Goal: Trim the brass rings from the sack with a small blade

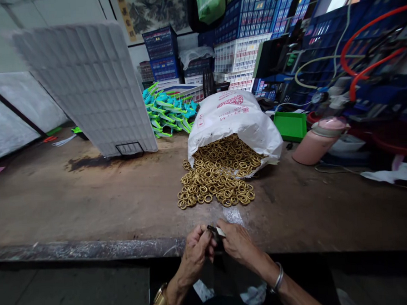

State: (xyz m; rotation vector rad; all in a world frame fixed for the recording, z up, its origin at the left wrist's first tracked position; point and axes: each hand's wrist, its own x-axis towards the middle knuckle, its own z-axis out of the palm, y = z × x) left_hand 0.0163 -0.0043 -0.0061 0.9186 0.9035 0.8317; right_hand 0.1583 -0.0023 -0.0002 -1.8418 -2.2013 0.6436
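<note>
Near the table's front edge my two hands are close together. My left hand (196, 249) is closed, its fingertips pinching a small dark piece (212, 231) whose kind I cannot make out. My right hand (238, 242) is closed as well, round a small pale flat-ended thing (221, 232) that touches or nearly touches the dark piece; most of it is hidden by the fingers. Just beyond them lies a heap of brass-coloured rings (214, 186), spilling from the mouth of a white woven sack (232, 112) with red print.
On the brown table (100, 203), a large white ribbed panel (84, 86) stands tilted at left. Green and turquoise plastic pieces (169, 111) are piled behind. At right are a green tray (290, 126), a pink bottle (319, 142) and orange hoses (352, 67). Stacked crates (242, 55) fill the back.
</note>
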